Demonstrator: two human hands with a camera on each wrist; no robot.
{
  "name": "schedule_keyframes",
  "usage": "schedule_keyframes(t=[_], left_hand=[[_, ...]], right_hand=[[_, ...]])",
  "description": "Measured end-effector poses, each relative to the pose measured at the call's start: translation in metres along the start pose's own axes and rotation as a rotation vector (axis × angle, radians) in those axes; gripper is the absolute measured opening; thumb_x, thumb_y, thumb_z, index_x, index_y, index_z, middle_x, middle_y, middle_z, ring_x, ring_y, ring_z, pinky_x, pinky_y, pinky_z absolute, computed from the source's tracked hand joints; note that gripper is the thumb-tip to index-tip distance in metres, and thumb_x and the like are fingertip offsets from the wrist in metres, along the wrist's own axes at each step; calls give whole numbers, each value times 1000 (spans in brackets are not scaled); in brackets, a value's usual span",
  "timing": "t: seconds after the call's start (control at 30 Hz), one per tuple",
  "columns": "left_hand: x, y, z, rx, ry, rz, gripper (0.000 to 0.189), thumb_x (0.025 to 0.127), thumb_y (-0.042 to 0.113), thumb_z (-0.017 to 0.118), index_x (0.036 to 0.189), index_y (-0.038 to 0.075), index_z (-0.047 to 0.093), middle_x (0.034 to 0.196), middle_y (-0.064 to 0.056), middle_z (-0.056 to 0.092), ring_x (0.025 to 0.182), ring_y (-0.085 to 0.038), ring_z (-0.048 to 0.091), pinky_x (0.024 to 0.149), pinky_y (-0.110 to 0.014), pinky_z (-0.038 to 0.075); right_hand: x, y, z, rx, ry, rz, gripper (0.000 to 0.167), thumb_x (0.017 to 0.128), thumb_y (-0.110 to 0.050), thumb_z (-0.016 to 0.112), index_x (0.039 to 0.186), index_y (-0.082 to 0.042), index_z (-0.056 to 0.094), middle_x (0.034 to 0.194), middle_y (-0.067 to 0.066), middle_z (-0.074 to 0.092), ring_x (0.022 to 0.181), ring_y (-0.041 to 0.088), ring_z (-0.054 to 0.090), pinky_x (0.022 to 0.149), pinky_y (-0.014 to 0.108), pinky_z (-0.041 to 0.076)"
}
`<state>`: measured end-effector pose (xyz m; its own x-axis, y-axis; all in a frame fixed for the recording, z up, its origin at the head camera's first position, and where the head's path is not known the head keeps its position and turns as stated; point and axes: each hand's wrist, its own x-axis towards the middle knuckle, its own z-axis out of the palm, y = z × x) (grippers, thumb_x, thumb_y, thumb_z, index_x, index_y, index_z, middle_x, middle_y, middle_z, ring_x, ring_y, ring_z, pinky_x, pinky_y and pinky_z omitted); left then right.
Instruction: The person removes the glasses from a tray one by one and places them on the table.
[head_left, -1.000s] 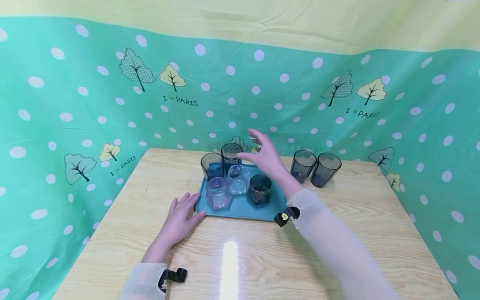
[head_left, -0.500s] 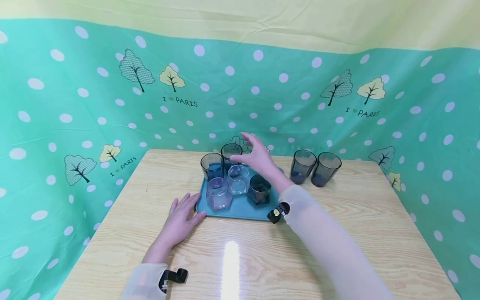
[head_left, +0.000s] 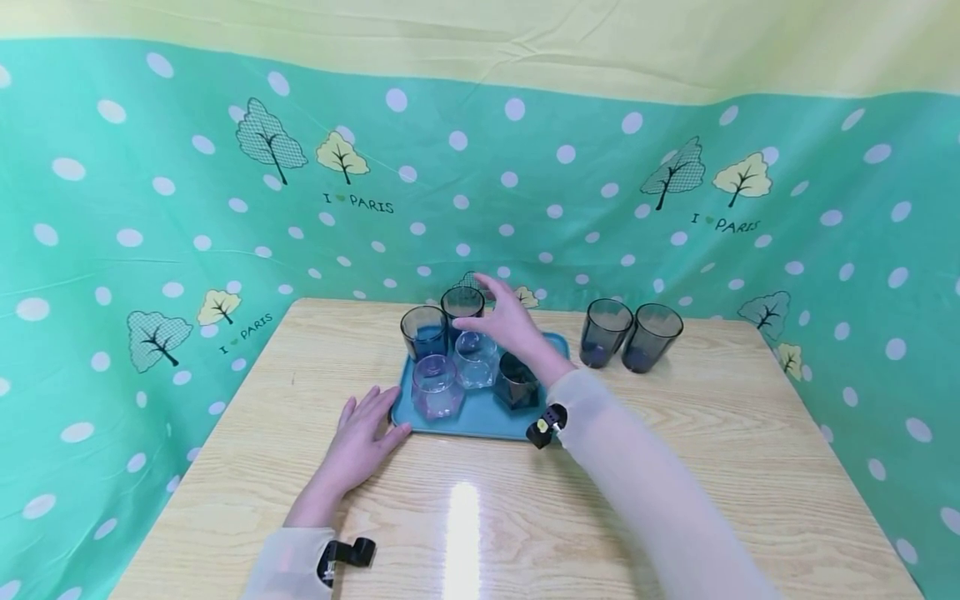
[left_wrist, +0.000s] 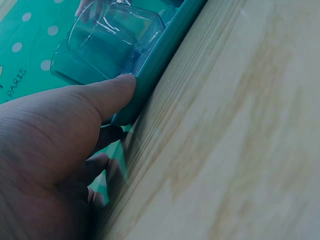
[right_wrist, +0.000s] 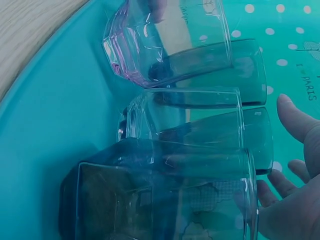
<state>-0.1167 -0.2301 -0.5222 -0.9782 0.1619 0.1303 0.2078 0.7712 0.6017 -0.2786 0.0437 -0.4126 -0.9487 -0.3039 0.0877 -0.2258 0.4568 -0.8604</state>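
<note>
I see a green polka-dot curtain [head_left: 510,204] behind a wooden table [head_left: 712,467], and on that a blue tray [head_left: 482,417] near the far edge. I have the right hand [head_left: 506,323] over the tray's far side, thumb and fingers spread wide. Just left of it, by the tray's far edge, stands the rear tall grey glass [head_left: 455,306]; I can't tell whether the hand touches it. The left hand [head_left: 362,437] rests relaxed, thumb on the rim at the near left corner. Another tall grey glass [head_left: 425,333] stands by the far left corner; two tall dark glasses [head_left: 606,333] stand right of the tray. Smallest, I count a dark short tumbler [head_left: 516,383], a clear one [head_left: 476,364] and a pinkish one [head_left: 437,389], nearest the left hand.
</note>
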Motion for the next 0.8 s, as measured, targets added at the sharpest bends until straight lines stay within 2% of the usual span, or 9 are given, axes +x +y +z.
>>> schedule_keyframes(t=[0.3,0.8], left_hand=[[0,0,-1,-4,-3,0,72,108,32,75,166,-1,45,165,-23,51,163,-48,28,133,-67,3],[0,2,-1,-1,-3,-4,72,109,33,74,166,0,45,166,-23,51,163,-47,27,133,-67,3]], right_hand=[[4,-3,7,-61,10,31,98,93,-35,94,173,-20,40,173,7,42,157,33,42,125,52,43],[8,-2,12,-90,3,57,99,93,-36,93,173,-20,38,177,11,35,161,36,36,127,56,40]])
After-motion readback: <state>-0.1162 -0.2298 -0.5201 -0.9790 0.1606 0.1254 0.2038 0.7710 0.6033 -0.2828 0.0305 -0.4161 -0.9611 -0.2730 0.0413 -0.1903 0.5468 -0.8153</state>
